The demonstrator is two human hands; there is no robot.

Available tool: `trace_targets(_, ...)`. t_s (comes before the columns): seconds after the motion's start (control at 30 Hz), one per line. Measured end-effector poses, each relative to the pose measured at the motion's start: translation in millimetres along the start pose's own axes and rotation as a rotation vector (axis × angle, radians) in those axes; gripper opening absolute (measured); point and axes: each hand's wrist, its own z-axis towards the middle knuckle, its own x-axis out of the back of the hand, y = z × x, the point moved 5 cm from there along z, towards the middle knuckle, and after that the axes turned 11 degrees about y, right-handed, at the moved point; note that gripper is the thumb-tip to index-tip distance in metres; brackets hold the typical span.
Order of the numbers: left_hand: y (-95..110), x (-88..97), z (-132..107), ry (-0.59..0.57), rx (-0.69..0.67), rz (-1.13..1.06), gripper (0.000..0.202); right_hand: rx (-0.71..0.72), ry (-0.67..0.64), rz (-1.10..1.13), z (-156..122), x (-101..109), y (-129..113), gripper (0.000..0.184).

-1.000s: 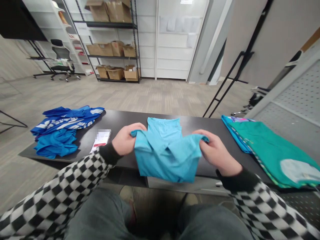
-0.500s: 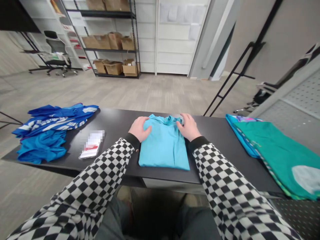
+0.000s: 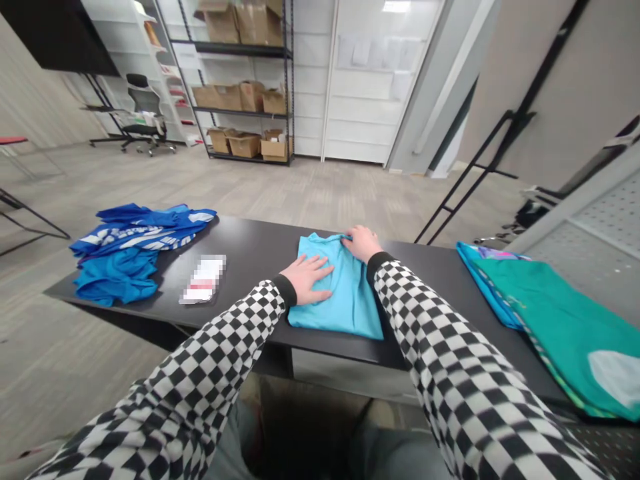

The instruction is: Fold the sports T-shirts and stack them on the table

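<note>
A folded light blue shirt (image 3: 345, 300) lies on the black table (image 3: 260, 257) in front of me. My left hand (image 3: 307, 279) rests flat on the shirt's left half, fingers spread. My right hand (image 3: 361, 242) is at the shirt's far edge, fingers curled on the cloth near the collar. Both my sleeves are black-and-white checked.
A heap of dark blue garments (image 3: 130, 250) lies at the table's left end. A small white and red card (image 3: 203, 288) lies between it and the shirt. Green and blue folded clothes (image 3: 545, 310) are stacked at the right. Shelves with cardboard boxes (image 3: 240, 100) stand behind.
A second ago both hands held the shirt up by its edges. They folded it down on the table. Since then my left hand has slid onto its middle and lies flat.
</note>
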Motion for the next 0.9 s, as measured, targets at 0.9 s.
trace_targets(0.9,69,2.0,-155,0.344,-0.21,-0.004,0.034,0.422,0.021,0.342,-308,80,-20,0.051)
